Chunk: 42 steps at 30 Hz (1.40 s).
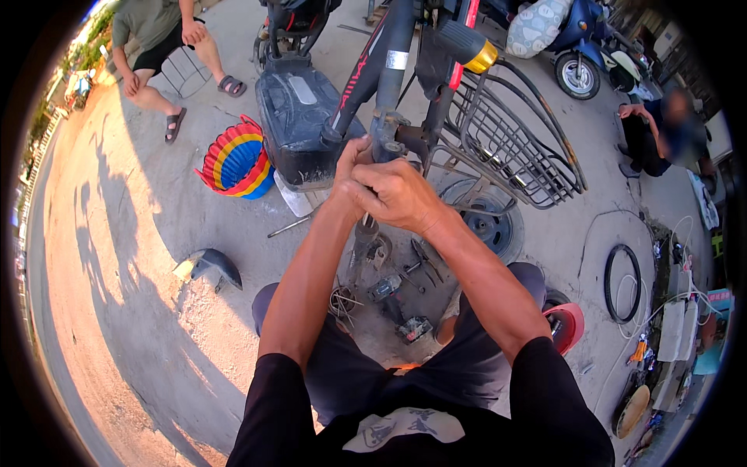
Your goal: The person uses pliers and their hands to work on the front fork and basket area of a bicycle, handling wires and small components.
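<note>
Both of my hands are close together in front of the frame of a dark electric bike (381, 74), just below its head tube (386, 124). My left hand (352, 175) is closed, its thumb side up against the lower end of that tube. My right hand (398, 193) is wrapped over it, fingers curled. A grey metal tube (366, 226) shows below my grip; its upper part is hidden by my hands. On the ground between my legs lie a cordless power tool (401, 311), pliers (424, 253) and dusty metal parts.
A detached wheel (489, 226) lies under the bike's wire basket (506, 148). Left of the bike stands a striped tub (237, 159); a curved fender piece (208, 267) lies nearer. One person (156, 39) sits at upper left, another (661, 132) crouches right. A black tyre (622, 284) lies right.
</note>
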Available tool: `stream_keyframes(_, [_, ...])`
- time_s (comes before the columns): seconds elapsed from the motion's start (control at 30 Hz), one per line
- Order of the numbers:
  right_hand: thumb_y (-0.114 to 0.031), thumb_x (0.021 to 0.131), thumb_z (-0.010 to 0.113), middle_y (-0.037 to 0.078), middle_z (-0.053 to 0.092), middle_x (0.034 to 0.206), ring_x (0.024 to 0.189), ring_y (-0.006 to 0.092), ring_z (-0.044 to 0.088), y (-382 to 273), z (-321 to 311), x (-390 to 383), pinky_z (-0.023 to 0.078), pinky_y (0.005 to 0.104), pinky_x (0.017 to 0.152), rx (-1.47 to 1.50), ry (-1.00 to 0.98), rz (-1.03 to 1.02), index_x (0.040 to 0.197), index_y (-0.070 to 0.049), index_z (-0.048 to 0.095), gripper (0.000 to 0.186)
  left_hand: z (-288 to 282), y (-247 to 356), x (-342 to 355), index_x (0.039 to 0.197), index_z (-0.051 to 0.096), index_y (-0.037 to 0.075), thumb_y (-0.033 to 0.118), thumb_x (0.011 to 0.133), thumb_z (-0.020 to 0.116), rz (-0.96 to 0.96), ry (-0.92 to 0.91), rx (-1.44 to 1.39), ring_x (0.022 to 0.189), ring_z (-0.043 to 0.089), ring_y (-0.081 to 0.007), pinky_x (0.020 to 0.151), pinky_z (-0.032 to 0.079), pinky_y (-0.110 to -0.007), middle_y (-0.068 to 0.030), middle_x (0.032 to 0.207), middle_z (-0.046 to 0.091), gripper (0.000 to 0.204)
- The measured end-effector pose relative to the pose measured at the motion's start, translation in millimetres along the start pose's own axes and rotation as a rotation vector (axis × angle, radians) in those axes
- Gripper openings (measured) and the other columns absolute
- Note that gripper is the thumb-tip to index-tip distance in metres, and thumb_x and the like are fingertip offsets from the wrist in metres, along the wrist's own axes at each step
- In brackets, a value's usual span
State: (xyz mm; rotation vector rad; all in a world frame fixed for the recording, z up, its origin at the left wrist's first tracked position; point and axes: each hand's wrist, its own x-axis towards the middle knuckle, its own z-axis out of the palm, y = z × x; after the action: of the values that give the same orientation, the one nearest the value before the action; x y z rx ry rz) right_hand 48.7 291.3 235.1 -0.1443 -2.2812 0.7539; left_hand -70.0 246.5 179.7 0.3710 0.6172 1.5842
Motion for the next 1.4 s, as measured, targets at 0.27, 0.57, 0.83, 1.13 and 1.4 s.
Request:
stream_keyframes(0.27, [-0.02,0.094,0.065,0.014,0.052,0.059,0.049,0.0241,0.054,12,-10,1,0.042,0.0344,0.049,0.125,0.1,-0.046,0.073,0.002,0.06,0.03,-5,0,18,0.115,0.059,0.005,0.04,0.096,0.042,0.024,0.141,0.043,0.101,0.063,-0.0226,0.091,0.049,-0.037,-0.0098,0.108,0.065,0.043])
stream_keyframes(0.57, [-0.021,0.094,0.064,0.019,0.057,0.069,0.059,0.0351,0.057,-19,-19,-12,0.045,0.0412,0.056,0.102,0.141,0.036,0.083,0.003,0.06,0.026,-1,3,8,0.11,0.062,0.002,0.04,0.096,0.048,0.092,0.127,0.079,0.093,0.066,-0.0278,0.086,0.052,-0.04,-0.012,0.101,0.068,0.043])
stream_keyframes(0.83, [-0.033,0.102,0.055,0.002,0.054,0.061,0.05,0.0143,0.049,-23,-8,-78,0.037,0.0262,0.048,0.69,0.338,0.974,0.087,0.001,0.06,0.038,10,1,11,0.121,0.055,0.004,0.044,0.091,0.058,-0.025,0.18,0.266,0.094,0.065,-0.0302,0.083,0.052,-0.043,-0.0136,0.107,0.064,0.05])
stream_keyframes(1.13, [-0.031,0.099,0.061,-0.003,0.039,0.06,0.049,0.01,0.038,-22,1,-59,0.027,0.0253,0.044,1.236,0.454,1.075,0.083,-0.005,0.051,0.031,11,3,12,0.121,0.054,0.004,0.042,0.089,0.059,-0.033,0.171,0.271,0.096,0.061,-0.0278,0.085,0.049,-0.041,-0.0144,0.106,0.065,0.049])
stream_keyframes(1.4, [-0.029,0.099,0.059,-0.004,0.037,0.059,0.047,0.0086,0.036,-27,-1,-50,0.024,0.0243,0.042,1.253,0.407,1.135,0.08,-0.008,0.049,0.03,13,0,11,0.118,0.055,0.003,0.042,0.087,0.06,0.008,0.181,0.259,0.088,0.06,-0.0257,0.082,0.049,-0.038,-0.0129,0.1,0.063,0.049])
